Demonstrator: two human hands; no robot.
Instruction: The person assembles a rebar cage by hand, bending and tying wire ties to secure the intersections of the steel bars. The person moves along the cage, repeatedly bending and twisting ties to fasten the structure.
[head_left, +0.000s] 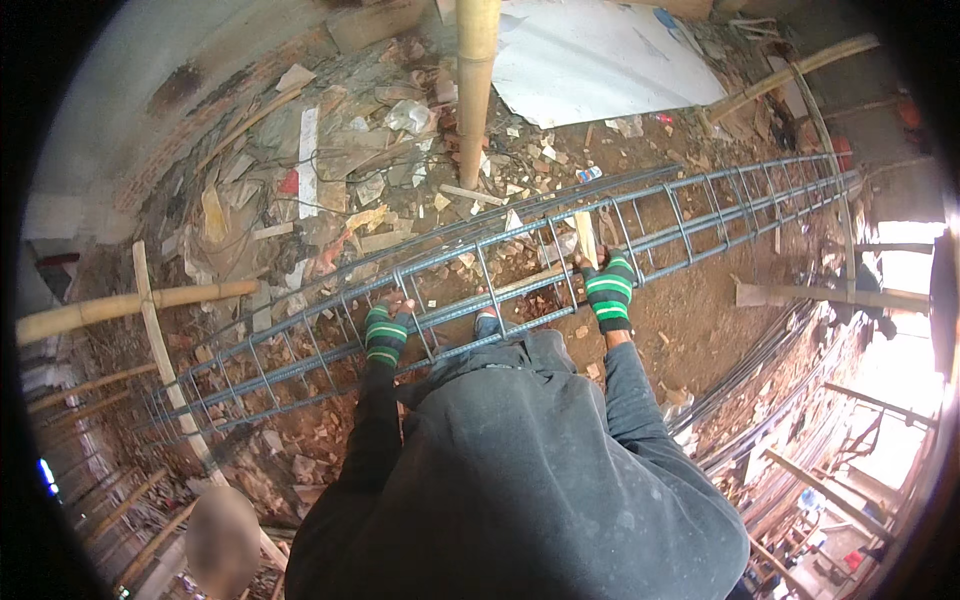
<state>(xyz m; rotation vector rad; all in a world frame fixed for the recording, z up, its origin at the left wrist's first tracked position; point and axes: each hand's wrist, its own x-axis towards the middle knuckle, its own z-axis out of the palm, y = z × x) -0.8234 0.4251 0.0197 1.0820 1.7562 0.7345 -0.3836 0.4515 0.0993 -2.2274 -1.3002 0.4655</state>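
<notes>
A long rebar cage of steel bars and rectangular stirrups stretches across in front of me, from lower left to upper right. My left hand, in a green and black striped fingerless glove, is closed around the cage's bars near a stirrup. On the right, my right hand wears a matching glove and reaches over the near bars. Its fingers are closed on a short pale wooden stick that points away from me. The fingertips of both hands are partly hidden by bars and stirrups.
A bamboo post stands beyond the cage. Rubble and a white sheet lie past it. A wooden strip crosses under the cage's left end; loose rebar lies right. A person's blurred head shows lower left.
</notes>
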